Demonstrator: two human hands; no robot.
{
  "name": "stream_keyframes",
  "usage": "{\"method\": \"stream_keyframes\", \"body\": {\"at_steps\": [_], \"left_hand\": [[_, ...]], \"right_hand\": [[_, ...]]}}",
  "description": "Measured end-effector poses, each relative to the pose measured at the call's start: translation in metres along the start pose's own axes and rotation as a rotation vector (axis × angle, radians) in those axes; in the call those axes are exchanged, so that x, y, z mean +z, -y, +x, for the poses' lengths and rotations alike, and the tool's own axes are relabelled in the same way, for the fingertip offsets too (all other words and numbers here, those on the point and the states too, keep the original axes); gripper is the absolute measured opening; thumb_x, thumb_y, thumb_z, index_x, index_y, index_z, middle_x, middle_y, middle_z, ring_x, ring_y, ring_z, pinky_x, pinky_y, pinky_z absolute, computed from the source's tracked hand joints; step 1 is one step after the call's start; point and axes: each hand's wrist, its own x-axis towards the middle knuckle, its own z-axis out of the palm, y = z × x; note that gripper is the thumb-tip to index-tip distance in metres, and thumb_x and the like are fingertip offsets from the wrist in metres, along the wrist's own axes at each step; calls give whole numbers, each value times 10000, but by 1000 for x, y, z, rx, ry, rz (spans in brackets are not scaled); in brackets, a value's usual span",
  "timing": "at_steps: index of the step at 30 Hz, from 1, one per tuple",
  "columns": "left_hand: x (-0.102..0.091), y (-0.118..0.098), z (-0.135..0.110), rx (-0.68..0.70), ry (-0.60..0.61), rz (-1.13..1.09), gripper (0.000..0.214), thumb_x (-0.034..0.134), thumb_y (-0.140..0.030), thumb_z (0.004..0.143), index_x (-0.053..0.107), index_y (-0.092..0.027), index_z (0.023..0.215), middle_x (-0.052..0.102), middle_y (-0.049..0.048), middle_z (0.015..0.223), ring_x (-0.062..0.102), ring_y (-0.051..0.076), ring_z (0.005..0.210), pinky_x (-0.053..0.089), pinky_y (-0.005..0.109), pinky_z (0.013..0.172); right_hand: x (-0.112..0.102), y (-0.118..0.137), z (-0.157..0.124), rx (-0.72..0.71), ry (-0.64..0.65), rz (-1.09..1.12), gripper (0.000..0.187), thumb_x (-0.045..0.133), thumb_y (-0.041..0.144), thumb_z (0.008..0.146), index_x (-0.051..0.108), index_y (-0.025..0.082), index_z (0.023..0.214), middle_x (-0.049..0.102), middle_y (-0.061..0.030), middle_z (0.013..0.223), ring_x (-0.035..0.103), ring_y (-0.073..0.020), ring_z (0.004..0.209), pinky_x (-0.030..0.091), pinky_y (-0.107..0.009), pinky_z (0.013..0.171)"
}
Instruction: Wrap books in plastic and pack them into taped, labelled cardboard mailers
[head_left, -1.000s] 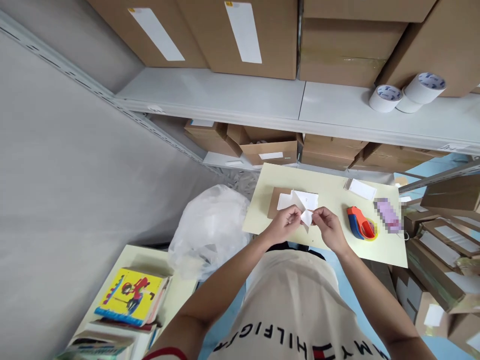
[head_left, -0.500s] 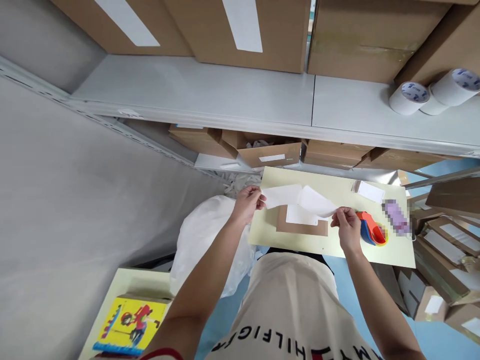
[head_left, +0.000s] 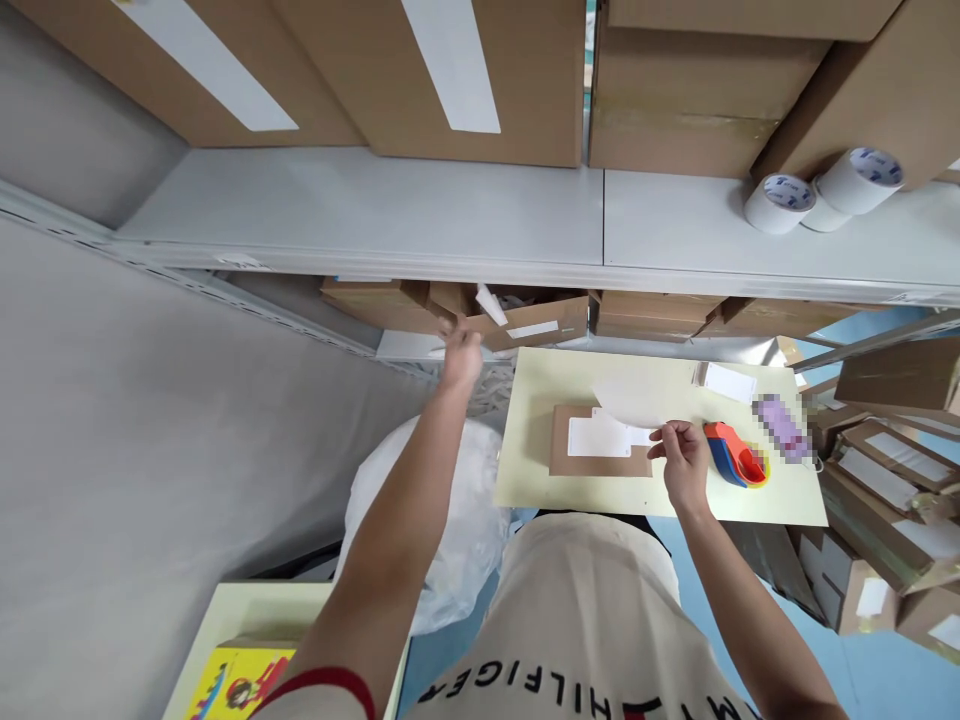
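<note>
My left hand [head_left: 461, 355], blurred by motion, is raised at the lower shelf with its fingers apart. Just beyond its fingertips, apart from them, a white paper piece [head_left: 491, 305] is at the mouth of an open carton [head_left: 566, 312]. Between thumb and fingers, my right hand [head_left: 682, 462] pinches a white paper sheet [head_left: 626, 400] by its edge, above the table. Under that sheet lies a flat brown cardboard box [head_left: 562, 467] with a white label [head_left: 596, 437] on top. To the right of my right hand rests an orange and blue tape dispenser [head_left: 726, 452].
The pale yellow table [head_left: 525, 490] also bears a stack of white labels [head_left: 727, 382] and a purple, pixelated item [head_left: 782, 428]. Tape rolls [head_left: 780, 203] stand on the grey shelf [head_left: 390, 200]. A white plastic bag [head_left: 457, 520] sits left; cartons [head_left: 892, 480] are piled right.
My left hand has moved up and left to the open carton, and the white paper piece is now separate from it. My right hand keeps the other sheet over the box.
</note>
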Motion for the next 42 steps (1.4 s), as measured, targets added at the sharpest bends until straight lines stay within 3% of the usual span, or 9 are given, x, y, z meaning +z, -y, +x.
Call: {"method": "stream_keyframes", "body": {"at_steps": [3,8,13,19,23,26,29,35,42], "left_hand": [[1,-30,-53,98,34,-9,430,634,-306,798,601,-221,1219,591,112,1336,470,286,1340,395,453,1102],[18,-96,-165,668,432,64,390,789,-470,696,651,-217,959,685,48,907,656,211,857,534,349,790],[44,-115,-212,793,299,211,236,746,-370,775,645,-210,916,682,57,867,657,217,807,510,351,725],[49,-114,-225,665,249,71,110,536,-183,845,623,-219,900,693,40,844,666,194,805,512,327,734],[44,-115,-228,341,353,-56,124,488,-224,861,610,-224,838,694,32,803,662,170,766,529,291,724],[39,-113,-224,99,432,-126,125,512,-282,850,616,-214,837,704,47,820,665,181,788,539,294,737],[32,-110,-217,6,525,-215,122,549,-279,807,626,-195,852,706,55,837,664,186,816,536,296,772],[26,-98,-210,-79,622,-247,105,535,-282,776,565,-196,723,629,-3,705,598,138,674,485,250,648],[39,-44,-223,-441,583,-63,286,606,-241,759,557,-196,1038,631,-38,640,629,155,625,472,265,607]], "right_hand": [[-3,7,0,-11,52,34,379,661,567,784,550,204,782,635,14,667,563,-101,471,472,-258,499],[-3,20,-3,16,175,112,370,658,562,790,537,213,766,614,21,669,509,-86,451,439,-254,478],[-1,23,-13,108,291,240,387,686,570,755,512,225,729,455,77,549,326,-61,406,265,-228,409],[-10,18,-17,115,460,255,348,665,548,766,655,216,872,354,84,536,273,-79,456,260,-251,463],[-28,15,-16,-47,587,107,384,571,501,813,702,248,1071,469,25,692,392,-113,524,387,-292,525],[-46,15,-13,-334,350,-183,377,582,472,802,721,264,1085,529,-42,888,538,-197,772,487,-392,726],[-58,17,-7,-485,100,-399,363,654,483,764,741,246,1025,523,-114,1171,480,-313,1169,413,-518,983],[-56,8,13,-179,273,-263,325,622,503,820,739,225,940,713,-104,1049,625,-277,1044,480,-460,919],[-41,-48,19,117,340,-218,474,714,615,673,748,172,840,761,-102,858,654,-222,749,522,-375,704]]}}
